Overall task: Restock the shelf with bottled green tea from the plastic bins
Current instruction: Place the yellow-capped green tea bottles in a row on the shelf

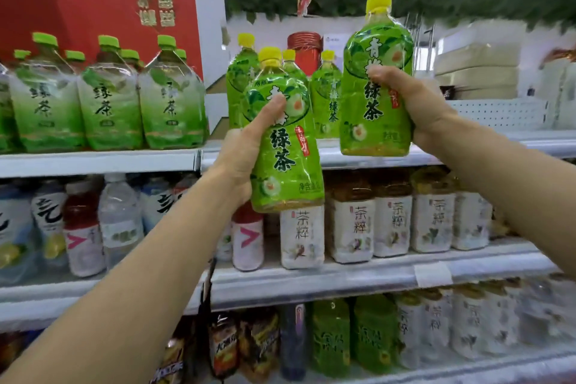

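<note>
Right bottle: a green tea bottle [375,78] is held upright by the right hand [414,103], fingers wrapped round its middle, base level with the top shelf [405,154] edge.
Left bottle: a second green tea bottle [282,140] is gripped by the left hand [246,150], lower, tilted slightly.
Open room: bare shelf is seen right of the stocked green tea bottles [325,97].

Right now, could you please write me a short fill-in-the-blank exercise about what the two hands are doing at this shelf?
1. Each hand grips one green tea bottle with a ____ cap.
2. The bottle in the right hand is held ____ than the bottle in the left hand.
3. The green tea bottles with green caps stand in front of a ____ carton.

Missing words: yellow; higher; red
</note>
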A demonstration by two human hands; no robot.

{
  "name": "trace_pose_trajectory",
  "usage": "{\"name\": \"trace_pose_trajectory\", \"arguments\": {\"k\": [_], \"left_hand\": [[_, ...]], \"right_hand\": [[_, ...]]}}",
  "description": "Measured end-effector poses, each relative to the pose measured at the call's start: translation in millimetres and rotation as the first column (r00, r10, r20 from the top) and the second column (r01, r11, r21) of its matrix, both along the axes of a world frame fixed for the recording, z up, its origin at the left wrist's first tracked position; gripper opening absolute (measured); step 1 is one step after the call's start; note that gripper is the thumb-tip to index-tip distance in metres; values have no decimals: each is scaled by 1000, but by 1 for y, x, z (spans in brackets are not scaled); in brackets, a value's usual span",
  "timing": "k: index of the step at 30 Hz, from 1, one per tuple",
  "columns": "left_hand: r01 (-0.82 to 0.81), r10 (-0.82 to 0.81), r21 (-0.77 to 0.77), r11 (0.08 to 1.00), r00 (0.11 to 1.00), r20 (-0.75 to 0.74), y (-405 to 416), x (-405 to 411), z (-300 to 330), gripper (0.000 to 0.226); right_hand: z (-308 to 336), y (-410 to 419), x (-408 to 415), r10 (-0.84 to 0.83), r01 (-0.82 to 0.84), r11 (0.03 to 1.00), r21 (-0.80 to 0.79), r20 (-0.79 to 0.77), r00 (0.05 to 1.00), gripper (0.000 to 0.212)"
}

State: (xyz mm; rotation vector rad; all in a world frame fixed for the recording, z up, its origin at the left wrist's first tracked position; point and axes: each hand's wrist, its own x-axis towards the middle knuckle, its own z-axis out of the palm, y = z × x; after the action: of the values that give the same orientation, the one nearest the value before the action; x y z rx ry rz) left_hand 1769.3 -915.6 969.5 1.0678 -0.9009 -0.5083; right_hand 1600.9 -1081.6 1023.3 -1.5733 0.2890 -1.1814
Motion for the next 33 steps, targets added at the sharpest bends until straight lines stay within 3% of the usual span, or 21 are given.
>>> {"name": "trace_pose_trajectory", "arguments": {"k": [6,10,16,20,23,26,27,29,30,31,33], "left_hand": [[-58,58,-74,996,998,8,-67,-5,34,71],[-64,66,-97,993,998,16,-100,-14,51,70],[-51,48,-104,993,998,-34,-137,-20,59,56],[-23,20,-99,995,999,-37,-151,-15,56,44],[-6,3,-102,995,999,-32,-155,-15,56,44],[12,-18,-108,994,999,-49,-157,-14,57,44],[8,-15,-111,994,998,-55,-157,-14,57,45],[0,-6,-109,994,998,-55,-158,-12,57,47],[-6,0,-105,994,999,-54,-158,-11,57,48],[-8,2,-104,995,999,-55,-158,-10,57,49],[-2,-3,-101,995,999,-53,-158,-8,56,49]], "right_hand": [[37,-88,11,-84,80,996,30,146,986,63],[41,-141,23,-121,121,993,-1,62,991,62],[16,-192,39,-131,128,991,-48,-61,990,81],[18,-212,37,-55,28,991,-132,-210,976,48],[26,-224,34,-112,28,970,-243,-339,934,79],[30,-231,33,-132,50,968,-247,-326,936,51],[31,-231,34,-147,68,969,-239,-332,932,59],[32,-237,41,-197,114,963,-244,-350,916,103],[31,-250,49,-224,139,957,-256,-343,912,114],[31,-263,57,-241,151,951,-270,-342,908,114],[33,-261,64,-220,127,957,-262,-364,905,91]]}}
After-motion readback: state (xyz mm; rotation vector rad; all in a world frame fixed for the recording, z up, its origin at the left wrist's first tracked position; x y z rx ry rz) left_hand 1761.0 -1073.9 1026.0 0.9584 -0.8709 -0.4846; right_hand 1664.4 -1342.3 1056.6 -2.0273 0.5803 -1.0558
